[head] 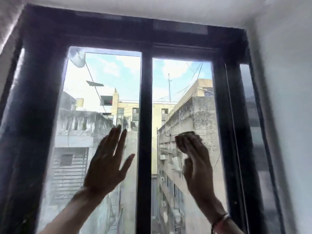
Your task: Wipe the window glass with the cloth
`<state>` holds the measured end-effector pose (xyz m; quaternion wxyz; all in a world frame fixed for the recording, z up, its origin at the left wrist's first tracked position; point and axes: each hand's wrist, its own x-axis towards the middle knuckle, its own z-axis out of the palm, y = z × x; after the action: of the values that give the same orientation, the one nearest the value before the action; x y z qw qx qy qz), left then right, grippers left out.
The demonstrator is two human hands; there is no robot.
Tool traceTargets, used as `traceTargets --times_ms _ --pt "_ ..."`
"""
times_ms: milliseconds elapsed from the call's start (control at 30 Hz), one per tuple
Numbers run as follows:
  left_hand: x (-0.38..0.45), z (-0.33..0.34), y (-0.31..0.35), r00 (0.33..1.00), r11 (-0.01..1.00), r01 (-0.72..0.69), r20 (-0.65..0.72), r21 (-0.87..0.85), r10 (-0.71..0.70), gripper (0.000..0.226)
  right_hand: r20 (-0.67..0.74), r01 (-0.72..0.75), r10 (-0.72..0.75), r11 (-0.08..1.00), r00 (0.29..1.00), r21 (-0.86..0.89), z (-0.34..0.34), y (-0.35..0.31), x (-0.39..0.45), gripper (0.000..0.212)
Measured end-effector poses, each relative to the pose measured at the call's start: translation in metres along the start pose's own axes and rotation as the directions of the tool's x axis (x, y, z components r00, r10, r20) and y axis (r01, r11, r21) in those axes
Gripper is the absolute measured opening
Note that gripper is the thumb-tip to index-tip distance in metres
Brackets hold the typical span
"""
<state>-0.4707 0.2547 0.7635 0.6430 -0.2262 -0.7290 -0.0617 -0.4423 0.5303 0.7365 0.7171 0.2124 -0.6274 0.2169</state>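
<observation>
A tall window with a dark frame [145,115] fills the view, split by a centre bar into a left glass pane [101,98] and a right glass pane [182,92]. My right hand [195,159] presses a small brownish cloth [184,141] flat against the right pane at mid height. My left hand [108,159] rests flat on the left pane with fingers spread and nothing in it. Both forearms reach up from the bottom of the view. A bracelet circles my right wrist.
A white wall [290,115] runs along the right, and the white ceiling [152,9] sits above the frame. A narrow side pane [253,125] stands at the far right. Outside are grey and yellow buildings and hanging cables.
</observation>
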Motion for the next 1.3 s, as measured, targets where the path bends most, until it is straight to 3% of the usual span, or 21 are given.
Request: traceTargets --times_ms 100,167,333,400,467,533,600,667,700,733,767,833,900,933,1000,1067,1100,1167,1233,1267,1300 --pt "0.023 0.029 0.033 0.999 1.0 -0.002 0.041 -0.018 0.003 0.072 -0.02 -0.243 0.243 0.97 0.97 0.003 -0.022 0.067 0.037 0.054" --pt "0.027 0.049 0.033 0.999 0.999 -0.011 0.038 0.043 0.009 0.069 -0.022 -0.253 0.252 0.966 0.967 -0.059 -0.015 0.092 0.064 0.054" --pt "0.029 0.079 0.019 0.996 0.989 -0.036 -0.074 0.145 0.048 0.066 -0.041 0.102 -0.119 0.95 0.992 -0.295 0.043 0.084 0.093 0.044" --pt "0.031 0.083 0.02 0.994 0.986 -0.039 -0.096 0.164 0.055 0.066 0.066 0.289 -0.282 0.926 0.957 -0.242 0.066 0.072 0.058 0.045" --pt "0.03 0.081 0.022 0.993 0.984 -0.038 -0.103 0.176 0.057 0.065 0.225 0.461 -0.42 0.869 0.879 -0.178 0.069 0.067 0.004 0.047" --pt "0.027 0.079 0.023 0.994 0.98 -0.041 -0.091 0.197 0.06 0.065 0.294 0.524 -0.467 0.837 0.834 -0.159 0.047 0.082 -0.015 0.049" --pt "0.026 0.077 0.023 0.994 0.977 -0.054 -0.077 0.208 0.071 0.065 0.214 0.388 -0.339 0.883 0.916 -0.263 0.022 0.103 0.014 0.049" --pt "0.026 0.077 0.022 0.994 0.976 -0.057 -0.08 0.208 0.076 0.065 0.0 0.05 -0.053 0.938 0.999 -0.342 0.011 0.11 0.061 0.043" --pt "0.026 0.078 0.023 0.994 0.976 -0.056 -0.084 0.212 0.075 0.065 -0.099 -0.072 0.041 0.939 0.994 -0.336 0.018 0.102 0.072 0.04" --pt "0.026 0.078 0.023 0.993 0.975 -0.055 -0.089 0.215 0.076 0.065 -0.145 -0.092 0.048 0.942 0.988 -0.321 0.033 0.09 0.07 0.039" --pt "0.027 0.079 0.022 0.993 0.974 -0.055 -0.093 0.218 0.077 0.065 -0.13 -0.008 -0.038 0.943 0.991 -0.333 0.051 0.078 0.053 0.04" --pt "0.028 0.079 0.022 0.992 0.974 -0.058 -0.097 0.221 0.081 0.065 0.131 0.331 -0.306 0.897 0.943 -0.292 0.066 0.057 -0.002 0.045" --pt "0.027 0.078 0.021 0.991 0.974 -0.058 -0.102 0.219 0.081 0.065 0.291 0.472 -0.401 0.848 0.869 -0.241 0.039 0.074 -0.025 0.047" --pt "0.026 0.078 0.022 0.992 0.975 -0.061 -0.094 0.214 0.082 0.066 0.271 0.421 -0.35 0.863 0.897 -0.279 0.021 0.091 -0.018 0.046" --pt "0.025 0.08 0.025 0.992 0.976 -0.071 -0.088 0.204 0.091 0.066 0.1 0.134 -0.102 0.908 0.99 -0.397 -0.005 0.118 0.017 0.04" --pt "0.025 0.081 0.024 0.993 0.977 -0.053 -0.093 0.205 0.073 0.066 -0.104 -0.096 0.058 0.904 0.993 -0.416 0.005 0.116 0.048 0.039" --pt "0.025 0.08 0.023 0.993 0.977 -0.043 -0.098 0.207 0.065 0.066 -0.137 -0.099 0.049 0.915 0.989 -0.391 0.024 0.1 0.049 0.039" --pt "0.025 0.079 0.022 0.993 0.975 -0.053 -0.093 0.217 0.074 0.065 0.025 0.151 -0.153 0.92 0.988 -0.361 0.058 0.063 0.02 0.043" --pt "0.024 0.078 0.022 0.992 0.972 -0.059 -0.093 0.227 0.082 0.065 0.258 0.444 -0.382 0.861 0.887 -0.25 0.061 0.055 -0.017 0.047" --pt "0.024 0.078 0.023 0.993 0.973 -0.054 -0.092 0.226 0.077 0.066 0.287 0.478 -0.406 0.842 0.867 -0.25 0.052 0.068 -0.018 0.045" --pt "0.023 0.079 0.024 0.993 0.975 -0.053 -0.089 0.214 0.073 0.066 0.249 0.433 -0.368 0.851 0.896 -0.298 0.042 0.081 -0.008 0.043"
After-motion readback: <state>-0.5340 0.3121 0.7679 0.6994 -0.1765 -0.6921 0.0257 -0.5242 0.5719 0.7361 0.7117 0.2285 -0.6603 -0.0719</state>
